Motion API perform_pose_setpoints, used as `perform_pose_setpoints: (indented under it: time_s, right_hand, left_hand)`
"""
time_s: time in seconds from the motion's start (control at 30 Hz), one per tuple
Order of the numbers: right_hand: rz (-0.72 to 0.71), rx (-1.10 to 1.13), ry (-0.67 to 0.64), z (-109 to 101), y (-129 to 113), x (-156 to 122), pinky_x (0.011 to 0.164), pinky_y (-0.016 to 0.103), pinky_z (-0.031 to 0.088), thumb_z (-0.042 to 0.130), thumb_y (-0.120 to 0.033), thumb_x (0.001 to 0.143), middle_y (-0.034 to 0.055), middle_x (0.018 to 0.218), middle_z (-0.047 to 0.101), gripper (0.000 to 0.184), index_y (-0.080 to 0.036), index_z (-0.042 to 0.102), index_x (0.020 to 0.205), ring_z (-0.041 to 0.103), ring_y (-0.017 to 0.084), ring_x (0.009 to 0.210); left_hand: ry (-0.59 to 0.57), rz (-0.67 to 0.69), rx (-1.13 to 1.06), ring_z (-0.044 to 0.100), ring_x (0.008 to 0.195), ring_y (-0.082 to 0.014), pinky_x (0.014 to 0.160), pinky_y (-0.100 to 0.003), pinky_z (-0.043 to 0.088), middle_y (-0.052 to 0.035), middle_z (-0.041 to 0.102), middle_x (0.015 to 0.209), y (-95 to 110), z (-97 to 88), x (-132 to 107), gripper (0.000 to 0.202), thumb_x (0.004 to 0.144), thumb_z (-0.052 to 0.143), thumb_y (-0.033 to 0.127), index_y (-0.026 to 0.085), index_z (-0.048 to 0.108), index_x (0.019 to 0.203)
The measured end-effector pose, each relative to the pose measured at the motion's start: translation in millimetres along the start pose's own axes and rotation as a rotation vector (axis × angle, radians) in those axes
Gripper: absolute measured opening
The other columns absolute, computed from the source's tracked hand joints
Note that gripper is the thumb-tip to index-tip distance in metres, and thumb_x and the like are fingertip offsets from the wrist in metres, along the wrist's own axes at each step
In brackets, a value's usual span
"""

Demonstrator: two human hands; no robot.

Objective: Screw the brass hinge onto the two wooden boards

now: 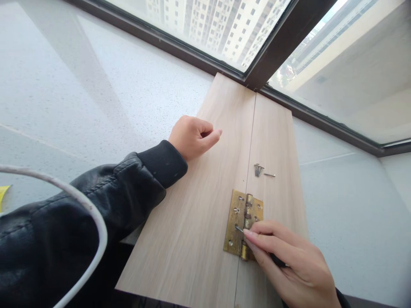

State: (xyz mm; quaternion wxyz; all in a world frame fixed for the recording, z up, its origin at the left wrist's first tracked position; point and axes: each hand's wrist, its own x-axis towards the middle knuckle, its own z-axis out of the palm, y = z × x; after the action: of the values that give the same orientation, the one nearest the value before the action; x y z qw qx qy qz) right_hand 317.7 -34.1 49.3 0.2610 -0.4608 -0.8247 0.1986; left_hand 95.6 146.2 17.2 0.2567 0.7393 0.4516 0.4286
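Note:
My right hand (293,256) pinches a small screw (239,229) between thumb and fingertips, its far end at a hole in the left leaf of a brass hinge (231,233). The hinge lies open across the seam between two pale wooden boards, and my fingers cover its lower right part. Curled into a loose fist, my left hand (195,137) is over the left board (183,239), away from the hinge, and no object shows in it. Several loose screws (258,170) lie on the right board (278,141) beyond the hinge, with a single screw (269,175) beside them.
A white cable (102,226) loops across the lower left, in front of my left sleeve (128,192). The boards rest on a speckled white ledge (128,85) and reach the dark window frame (257,70). Part of a yellow object (3,194) shows at the left edge.

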Motion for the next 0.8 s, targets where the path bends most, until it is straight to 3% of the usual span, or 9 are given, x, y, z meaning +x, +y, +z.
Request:
perform_pose_setpoints:
  time_s: [0.27, 0.4, 0.6, 0.8]
  right_hand:
    - [0.007, -0.066, 0.062, 5, -1, 2, 0.071, 0.018, 0.059, 0.059, -0.003, 0.09, 0.0058, 0.092, 0.072, 0.023, -0.017, 0.069, 0.105, 0.07, 0.012, 0.079]
    - [0.004, -0.071, 0.077, 6, -1, 6, 0.071, 0.018, 0.058, 0.059, -0.005, 0.089, 0.004, 0.089, 0.072, 0.019, -0.018, 0.069, 0.098, 0.069, 0.011, 0.077]
    - [-0.014, -0.06, -0.009, 1, -4, 9, 0.068, 0.016, 0.057, 0.058, -0.004, 0.09, 0.0038, 0.089, 0.071, 0.019, -0.018, 0.069, 0.098, 0.068, 0.009, 0.075]
    - [0.003, -0.066, 0.033, 3, -3, 11, 0.068, 0.018, 0.057, 0.062, -0.007, 0.09, 0.0025, 0.086, 0.072, 0.014, -0.018, 0.068, 0.095, 0.069, 0.01, 0.074]
  left_hand:
    - [0.002, 0.006, -0.01, 0.017, 0.05, -0.0086, 0.053, -0.03, 0.015, 0.0058, 0.014, 0.052, -1, 0.2, 0, 0.049, 0.082, 0.055, 0.025, 0.021, 0.018, 0.049]
    - [0.009, 0.009, -0.016, 0.017, 0.049, -0.0088, 0.052, -0.03, 0.015, 0.006, 0.015, 0.05, -1, 0.2, 0, 0.05, 0.082, 0.056, 0.023, 0.021, 0.018, 0.049]
    - [0.005, 0.003, -0.007, 0.017, 0.049, -0.0088, 0.052, -0.03, 0.015, 0.006, 0.014, 0.051, 0, 0.2, 0, 0.05, 0.082, 0.056, 0.023, 0.021, 0.019, 0.048]
    - [0.009, 0.016, -0.007, 0.017, 0.05, -0.0083, 0.051, -0.03, 0.014, 0.0059, 0.014, 0.052, -1, 0.4, 0, 0.049, 0.082, 0.055, 0.024, 0.021, 0.018, 0.049]
